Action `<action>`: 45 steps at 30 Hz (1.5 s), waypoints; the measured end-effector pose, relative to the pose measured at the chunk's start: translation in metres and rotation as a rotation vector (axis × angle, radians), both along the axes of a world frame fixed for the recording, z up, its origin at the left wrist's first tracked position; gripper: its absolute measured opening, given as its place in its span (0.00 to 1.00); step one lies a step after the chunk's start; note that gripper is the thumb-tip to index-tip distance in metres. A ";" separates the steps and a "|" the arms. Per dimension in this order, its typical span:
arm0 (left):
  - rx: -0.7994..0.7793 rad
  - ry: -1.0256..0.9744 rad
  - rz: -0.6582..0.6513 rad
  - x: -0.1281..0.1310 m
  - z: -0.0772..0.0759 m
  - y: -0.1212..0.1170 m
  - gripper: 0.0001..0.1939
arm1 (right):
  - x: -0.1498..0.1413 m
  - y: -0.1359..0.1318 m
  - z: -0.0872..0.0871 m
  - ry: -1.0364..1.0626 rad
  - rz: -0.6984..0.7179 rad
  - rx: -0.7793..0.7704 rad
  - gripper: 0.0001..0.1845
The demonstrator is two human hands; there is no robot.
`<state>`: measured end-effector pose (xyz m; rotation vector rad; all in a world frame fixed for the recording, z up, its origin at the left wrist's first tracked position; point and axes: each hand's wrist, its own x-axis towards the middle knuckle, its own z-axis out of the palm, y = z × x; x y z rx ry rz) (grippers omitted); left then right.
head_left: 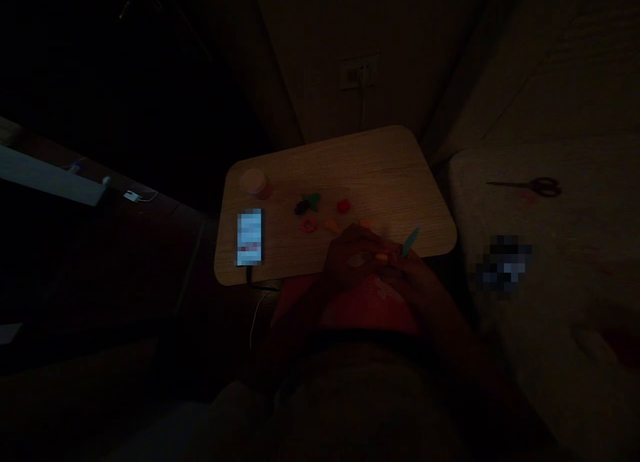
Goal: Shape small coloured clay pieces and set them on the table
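Note:
The scene is very dark. My left hand is closed at the table's near edge, its fingers around a small orange piece that looks like modelling clay. Close against it, my right hand grips a teal blade-shaped tool, which points up and away. Whether the right fingers also touch the orange piece is hidden. Just beyond the hands lie an orange lump, a yellow-orange piece, a red lump, an orange-red ring, a green piece and a dark piece.
A lidded tub and a lit phone stand on the left of the small wooden table. Scissors lie on the pale surface to the right. Behind the table is a wall socket with a cable.

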<state>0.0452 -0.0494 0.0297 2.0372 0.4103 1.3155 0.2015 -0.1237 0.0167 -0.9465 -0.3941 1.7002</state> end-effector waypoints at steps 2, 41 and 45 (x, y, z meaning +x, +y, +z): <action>0.034 0.052 0.011 -0.002 0.002 0.001 0.10 | 0.002 0.000 0.003 -0.015 -0.004 -0.006 0.27; -0.030 0.100 -0.005 -0.008 0.008 0.003 0.06 | 0.007 -0.004 0.021 -0.338 -0.073 -0.004 0.20; -0.062 0.087 0.009 -0.010 0.003 0.001 0.09 | 0.011 -0.004 0.025 -0.340 -0.090 -0.011 0.20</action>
